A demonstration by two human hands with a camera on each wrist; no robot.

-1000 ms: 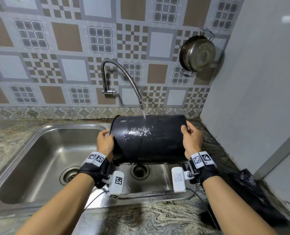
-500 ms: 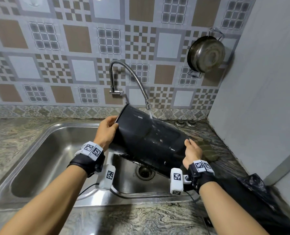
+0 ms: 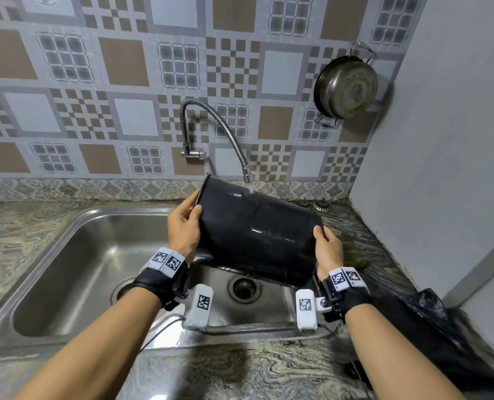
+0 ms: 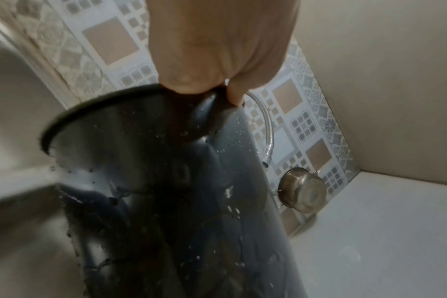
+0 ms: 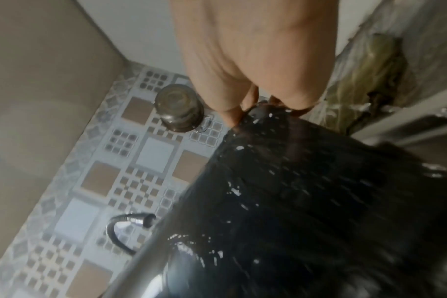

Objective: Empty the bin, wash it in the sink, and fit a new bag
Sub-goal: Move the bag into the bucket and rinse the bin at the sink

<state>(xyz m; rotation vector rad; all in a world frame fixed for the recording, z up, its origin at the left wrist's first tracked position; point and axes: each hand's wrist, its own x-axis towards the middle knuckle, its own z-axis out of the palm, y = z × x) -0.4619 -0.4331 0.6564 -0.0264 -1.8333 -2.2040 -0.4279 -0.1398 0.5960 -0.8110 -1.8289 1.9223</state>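
Observation:
The black round bin (image 3: pixel 254 235) lies tilted on its side over the steel sink (image 3: pixel 75 255), open mouth up and to the left, base lower to the right. Water runs from the flexible tap (image 3: pixel 220 131) onto its upper side. My left hand (image 3: pixel 183 226) grips the rim, thumb on the outside. In the left wrist view the left hand (image 4: pixel 217 60) pinches the rim of the wet bin (image 4: pixel 179 201). My right hand (image 3: pixel 326 249) holds the base end. In the right wrist view the right hand (image 5: pixel 255 60) curls on the bin's (image 5: pixel 319 201) bottom edge.
A steel pan (image 3: pixel 345 88) hangs on the tiled wall at the right. A black bag (image 3: pixel 424 327) lies on the granite counter (image 3: pixel 240 373) near the right wall. The drain (image 3: pixel 244 288) sits below the bin. Two small strainers (image 3: pixel 315 205) lie at the back right.
The bin went from level under the tap to tilted, mouth end raised by my left hand and base lowered by my right. Both hands kept their hold.

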